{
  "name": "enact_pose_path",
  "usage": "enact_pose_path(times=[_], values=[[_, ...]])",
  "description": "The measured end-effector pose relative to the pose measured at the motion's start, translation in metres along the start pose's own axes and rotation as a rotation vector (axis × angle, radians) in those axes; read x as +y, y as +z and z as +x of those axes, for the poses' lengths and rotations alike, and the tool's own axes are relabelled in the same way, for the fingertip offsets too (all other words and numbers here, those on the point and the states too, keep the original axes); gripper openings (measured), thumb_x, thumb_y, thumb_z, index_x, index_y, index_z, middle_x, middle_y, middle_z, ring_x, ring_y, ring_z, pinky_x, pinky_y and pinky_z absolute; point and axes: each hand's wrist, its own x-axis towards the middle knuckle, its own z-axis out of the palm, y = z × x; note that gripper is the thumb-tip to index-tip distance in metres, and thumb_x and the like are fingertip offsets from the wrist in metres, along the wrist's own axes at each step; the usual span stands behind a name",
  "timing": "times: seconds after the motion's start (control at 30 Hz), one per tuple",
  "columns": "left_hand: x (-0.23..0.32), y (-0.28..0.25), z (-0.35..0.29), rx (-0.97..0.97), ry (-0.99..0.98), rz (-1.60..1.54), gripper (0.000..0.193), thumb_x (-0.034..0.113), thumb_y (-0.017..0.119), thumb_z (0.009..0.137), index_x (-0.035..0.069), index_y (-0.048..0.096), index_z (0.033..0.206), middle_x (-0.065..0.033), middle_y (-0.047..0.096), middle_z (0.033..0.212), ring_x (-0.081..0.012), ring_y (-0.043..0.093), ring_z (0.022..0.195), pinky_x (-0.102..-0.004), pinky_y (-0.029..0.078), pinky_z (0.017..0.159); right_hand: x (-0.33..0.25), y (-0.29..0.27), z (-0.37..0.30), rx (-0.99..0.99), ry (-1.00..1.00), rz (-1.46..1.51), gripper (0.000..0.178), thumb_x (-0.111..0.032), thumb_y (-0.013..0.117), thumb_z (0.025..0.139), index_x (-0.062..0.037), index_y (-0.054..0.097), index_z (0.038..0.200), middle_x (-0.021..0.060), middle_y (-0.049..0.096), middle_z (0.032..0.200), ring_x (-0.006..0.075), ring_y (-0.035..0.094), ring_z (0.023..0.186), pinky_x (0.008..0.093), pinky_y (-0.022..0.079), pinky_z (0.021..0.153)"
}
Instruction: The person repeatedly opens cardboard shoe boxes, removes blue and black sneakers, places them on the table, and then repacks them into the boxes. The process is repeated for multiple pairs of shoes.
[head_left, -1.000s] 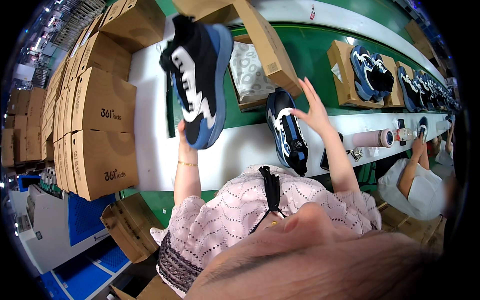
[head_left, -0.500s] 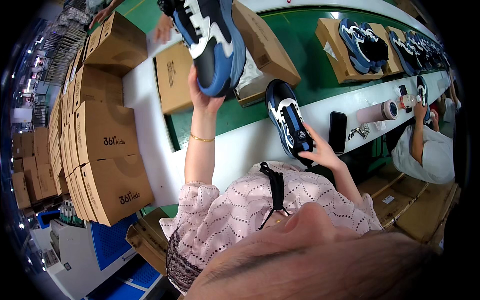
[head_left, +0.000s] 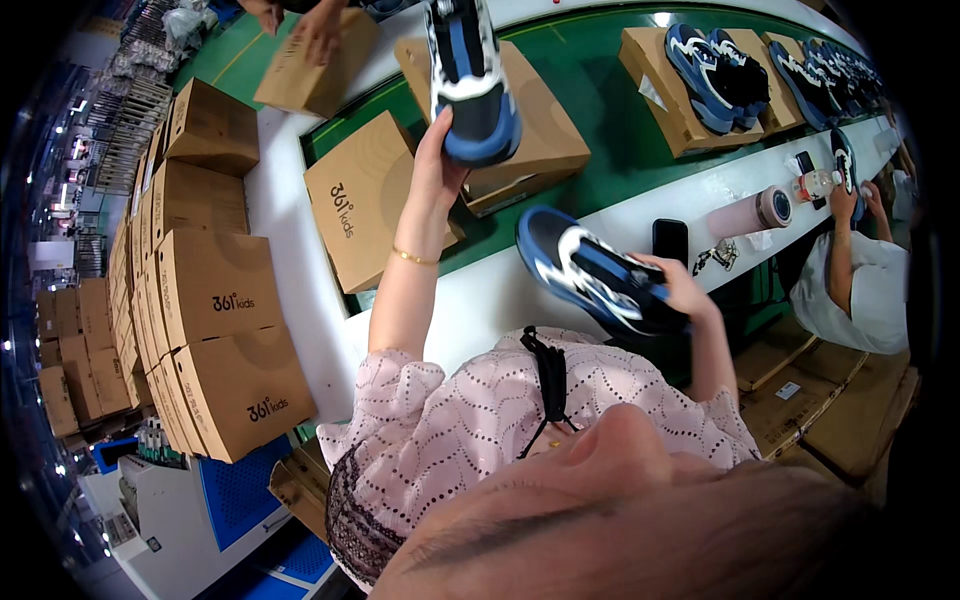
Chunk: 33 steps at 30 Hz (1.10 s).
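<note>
A blue, white and black sneaker (head_left: 478, 100) is raised over the green belt, and my left hand (head_left: 438, 160) grips it by one end. My right hand (head_left: 682, 288) is closed on the matching sneaker (head_left: 585, 265), which tilts above the white table edge. Beneath the raised shoe, a brown cardboard box (head_left: 545, 130) rests on the belt. Left of it lies another brown shoe box (head_left: 360, 205), with its lid face up.
Brown boxes (head_left: 215, 290) are stacked on the left. Sneakers (head_left: 715, 80) sit on boxes along the belt at right. A phone (head_left: 670, 240), pink bottle (head_left: 745, 215) and keys (head_left: 715, 258) lie by the edge. Another person's hand (head_left: 318, 35) touches a far box (head_left: 315, 65).
My right hand has lifted and turned its sneaker off the table edge. The left sneaker has shifted slightly right and up. White paper in the box no longer shows; a co-worker's box has appeared far left.
</note>
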Motion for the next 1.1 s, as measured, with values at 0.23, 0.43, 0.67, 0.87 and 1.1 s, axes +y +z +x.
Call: enact_pose_path(times=[0.23, 0.43, 0.67, 0.87, 1.1], values=[[-0.046, -0.090, -0.083, 0.185, 0.046, -0.095, 0.057, 0.044, 0.056, 0.087, 0.012, 0.044, 0.133, -0.0067, 0.051, 0.131, -0.0241, 0.050, 0.120, -0.0418, 0.039, 0.103, -0.048, -0.051, 0.010, 0.037, -0.293, 0.208, 0.049, -0.015, 0.064, 0.080, 0.0020, 0.052, 0.125, 0.0114, 0.056, 0.125, 0.0197, 0.052, 0.115, 0.0336, 0.037, 0.101], [-0.039, -0.110, -0.146, 0.095, 0.178, -0.051, 0.056, 0.043, 0.054, 0.087, 0.012, 0.043, 0.132, -0.0079, 0.050, 0.132, -0.0265, 0.049, 0.120, -0.0422, 0.040, 0.102, -0.060, -0.012, 0.181, 0.542, -0.265, 0.193, 0.055, 0.008, 0.056, 0.068, -0.0046, 0.057, 0.122, 0.0118, 0.064, 0.110, 0.0186, 0.060, 0.101, 0.0266, 0.042, 0.092], [-0.036, -0.125, -0.176, -0.006, 0.060, -0.031, 0.070, 0.041, 0.055, 0.080, -0.002, 0.040, 0.133, -0.0183, 0.052, 0.127, -0.0287, 0.055, 0.113, -0.0407, 0.044, 0.098, -0.069, 0.014, 0.258, 0.333, -0.439, -0.271, 0.073, -0.019, 0.074, 0.068, -0.0078, 0.045, 0.134, 0.0158, 0.052, 0.128, 0.0262, 0.050, 0.116, 0.0340, 0.038, 0.098], [-0.021, -0.065, -0.182, -0.092, -0.290, -0.120, 0.069, 0.033, 0.056, 0.074, -0.007, 0.043, 0.129, -0.0214, 0.054, 0.124, -0.0292, 0.056, 0.111, -0.0385, 0.042, 0.099, -0.118, -0.008, 0.165, -0.645, -0.447, 0.270, 0.115, -0.021, 0.092, 0.044, -0.0045, 0.032, 0.141, 0.0079, 0.048, 0.133, 0.0199, 0.045, 0.123, 0.0352, 0.031, 0.107], [-0.009, -0.093, -0.115, -0.252, -0.389, -0.287, 0.062, 0.044, 0.041, 0.095, -0.006, 0.042, 0.132, -0.0175, 0.050, 0.131, -0.0275, 0.051, 0.119, -0.0402, 0.037, 0.104, -0.071, -0.012, 0.125, -0.085, -0.393, 0.560, 0.068, -0.029, 0.088, 0.051, -0.0076, 0.052, 0.104, 0.0025, 0.050, 0.101, 0.0159, 0.050, 0.100, 0.0296, 0.039, 0.091]])
